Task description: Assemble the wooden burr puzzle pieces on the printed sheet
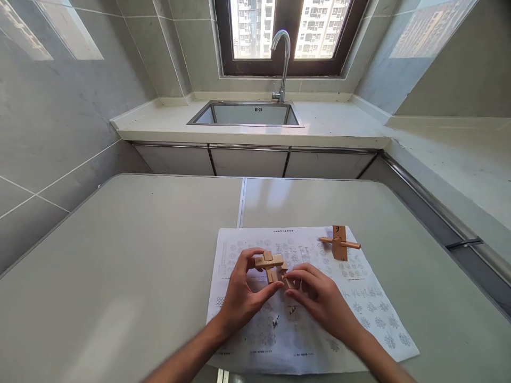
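Between my two hands, just above a printed sheet, is a partly joined wooden block puzzle (269, 261) made of several notched pieces. My left hand (244, 295) grips it, fingers at its far left side and thumb along the near edge. My right hand (319, 298) pinches a small wooden puzzle piece (289, 283) against the right side of the block; the fingers partly cover this piece, so I cannot tell whether it is seated. Beneath lies the white instruction sheet (247, 340), printed with rows of small assembly drawings.
On the sheet's upper right lies another wooden puzzle assembly (339, 251) with a round stick (353, 245) through it. The pale table (120, 255) has a seam at its middle. Beyond stand a counter (339, 119) with a sink (247, 113), a tap (284, 64) and a window.
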Demonstrator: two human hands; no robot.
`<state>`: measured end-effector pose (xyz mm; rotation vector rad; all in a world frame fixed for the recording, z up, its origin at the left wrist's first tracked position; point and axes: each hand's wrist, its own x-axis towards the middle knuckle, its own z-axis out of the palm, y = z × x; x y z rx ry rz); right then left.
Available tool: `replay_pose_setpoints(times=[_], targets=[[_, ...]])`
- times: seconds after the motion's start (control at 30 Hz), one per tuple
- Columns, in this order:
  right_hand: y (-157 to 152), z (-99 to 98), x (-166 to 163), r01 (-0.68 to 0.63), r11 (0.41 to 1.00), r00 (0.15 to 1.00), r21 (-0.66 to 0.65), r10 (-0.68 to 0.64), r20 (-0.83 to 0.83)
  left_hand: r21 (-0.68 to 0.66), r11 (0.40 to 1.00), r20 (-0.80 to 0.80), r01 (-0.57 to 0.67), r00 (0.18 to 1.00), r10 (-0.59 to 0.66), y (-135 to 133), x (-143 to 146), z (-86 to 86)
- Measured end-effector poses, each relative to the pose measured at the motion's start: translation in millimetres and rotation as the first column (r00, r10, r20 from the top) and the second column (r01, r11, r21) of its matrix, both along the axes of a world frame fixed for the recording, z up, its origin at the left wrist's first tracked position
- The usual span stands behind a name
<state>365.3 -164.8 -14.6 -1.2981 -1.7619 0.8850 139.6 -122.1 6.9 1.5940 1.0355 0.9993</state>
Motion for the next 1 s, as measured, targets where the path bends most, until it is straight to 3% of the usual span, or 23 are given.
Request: replay_pose_setpoints(times=[0.07,0.17,0.33,0.5,0.77,1.0], targets=[[1.4,5.6,2.6,-0.036,0.986,0.990,-0.160,0.013,-0.143,0.081,0.997,0.004,0.017,1.000,-0.018,1.2,-0.7,-0.8],[3.3,10.7,5.7,-0.168,0.913,0.911,-0.372,0.000,-0.412,0.176,0.982,-0.026,0.065,0.998,-0.061,2.0,-2.5,-1.0],[3.9,9.6,10.1,-0.402,0.785,0.751,-0.472,-0.012,-0.660,0.254,0.949,-0.062,0.188,0.982,-0.178,0.7,-4.7,-0.3],[4.5,7.8,10.4,-0.411,0.778,0.694,-0.475,-0.071,-0.717,0.293,0.929,-0.036,0.226,0.974,-0.226,-0.3,-4.2,1.2],[5.3,7.4,4.8,-0.367,0.789,0.711,-0.493,-0.104,-0.695,0.310,0.910,-0.028,0.274,0.960,-0.280,-1.6,-3.3,1.5],[4.4,4.8,5.6,-0.346,0.778,0.740,-0.524,-0.117,-0.662,0.275,0.915,-0.113,0.294,0.955,-0.273,-3.4,-4.7,-2.5]])
